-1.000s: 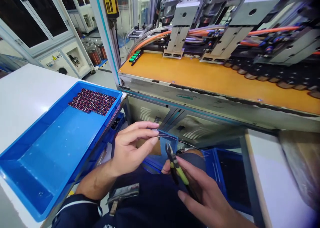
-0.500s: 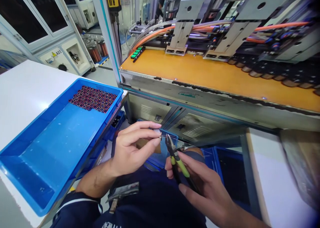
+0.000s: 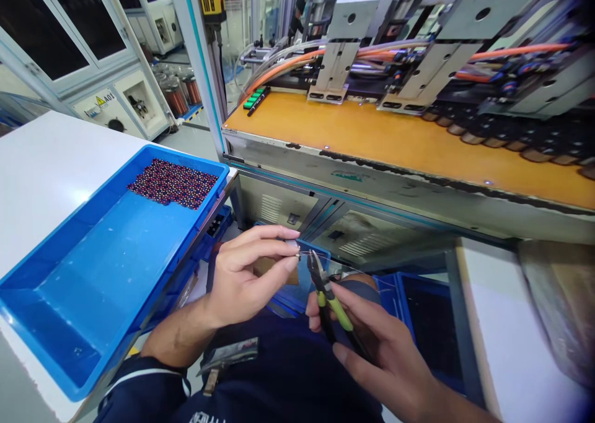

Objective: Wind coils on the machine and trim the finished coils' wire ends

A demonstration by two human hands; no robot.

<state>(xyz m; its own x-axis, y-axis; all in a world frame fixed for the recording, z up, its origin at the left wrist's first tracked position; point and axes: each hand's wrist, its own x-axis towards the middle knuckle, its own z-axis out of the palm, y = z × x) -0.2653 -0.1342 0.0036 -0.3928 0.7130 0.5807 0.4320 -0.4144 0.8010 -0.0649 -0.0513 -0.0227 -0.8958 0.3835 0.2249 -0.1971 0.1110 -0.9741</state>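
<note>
Fine wire (image 3: 304, 254), likely light and easily kinked, is best held where left hand (image 3: 246, 277) pinches it; right hand (image 3: 393, 355) grips cutters (image 3: 341, 313).

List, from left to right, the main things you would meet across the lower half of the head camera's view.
Large blue tray → left hand pinching thin wires → yellow-green-handled pliers in the right hand → dark-bottomed blue bin → white surface
</note>
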